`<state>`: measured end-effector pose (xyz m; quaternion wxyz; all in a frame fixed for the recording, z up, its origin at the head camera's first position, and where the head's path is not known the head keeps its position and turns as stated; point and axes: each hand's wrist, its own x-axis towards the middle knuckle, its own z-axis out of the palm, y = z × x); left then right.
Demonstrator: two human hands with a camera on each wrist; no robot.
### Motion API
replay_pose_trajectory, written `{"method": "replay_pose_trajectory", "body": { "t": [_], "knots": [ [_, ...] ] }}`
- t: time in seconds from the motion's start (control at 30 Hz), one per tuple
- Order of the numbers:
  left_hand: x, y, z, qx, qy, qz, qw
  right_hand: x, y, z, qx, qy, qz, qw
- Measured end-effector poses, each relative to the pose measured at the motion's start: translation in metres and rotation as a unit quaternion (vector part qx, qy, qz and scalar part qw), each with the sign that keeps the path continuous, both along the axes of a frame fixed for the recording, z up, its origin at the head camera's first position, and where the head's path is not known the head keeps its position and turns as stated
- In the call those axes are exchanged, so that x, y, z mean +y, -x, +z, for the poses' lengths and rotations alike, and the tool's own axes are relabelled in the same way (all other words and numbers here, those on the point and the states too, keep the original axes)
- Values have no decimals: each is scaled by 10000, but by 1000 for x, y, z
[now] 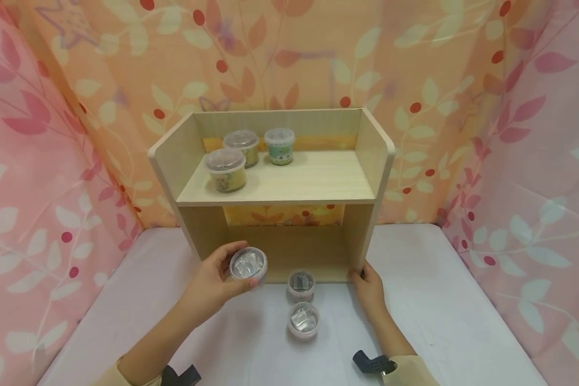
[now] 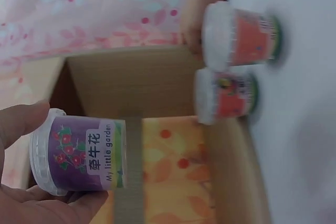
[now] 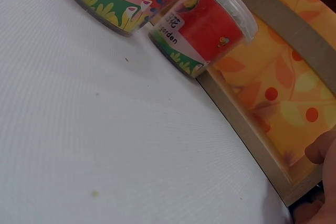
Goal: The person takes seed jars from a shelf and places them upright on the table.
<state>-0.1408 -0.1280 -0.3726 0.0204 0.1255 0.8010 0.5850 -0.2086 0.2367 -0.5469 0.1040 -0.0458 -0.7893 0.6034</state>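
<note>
My left hand [image 1: 211, 285] holds a small lidded plastic tub [image 1: 249, 262] in front of the shelf's lower compartment, with thumb and fingers round its lid end. In the left wrist view its purple label [image 2: 84, 153] shows flowers and the words "My little garden". My right hand [image 1: 370, 292] grips the lower front corner of the small wooden shelf [image 1: 277, 203], at its right side panel. Between the hands, two red-labelled tubs stand on the table: one tub [image 1: 301, 284] by the shelf's front edge, the other tub [image 1: 304, 321] just nearer to me.
On the upper board, toward the left, stand two yellowish tubs, a front tub [image 1: 225, 170] and a rear tub [image 1: 243, 146], plus a green-labelled tub [image 1: 280, 146]. A white cloth [image 1: 444, 300] covers the table. Patterned curtains [image 1: 309, 59] hang behind and on both sides.
</note>
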Motion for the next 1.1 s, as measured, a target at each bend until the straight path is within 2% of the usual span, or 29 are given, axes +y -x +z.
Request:
{"method": "replay_pose_trajectory", "body": {
  "t": [0.2, 0.4, 0.6, 0.9, 1.1],
  "knots": [
    [7, 11, -34, -219, 257, 243, 9991, 0, 1, -1, 59, 43, -11, 10000],
    [11, 21, -67, -249, 211, 410, 9986, -1, 1, 0, 88, 36, 14, 10000],
    [14, 34, -95, -180, 749, 851, 9934, -1, 1, -1, 61, 130, 23, 9999],
    [20, 46, -123, -365, 854, 1060, 9900, -1, 2, 0, 67, 32, 20, 10000],
    [26, 50, -131, -225, 886, 1085, 9899, -1, 3, -1, 85, -101, -36, 9999]
  ]
}}
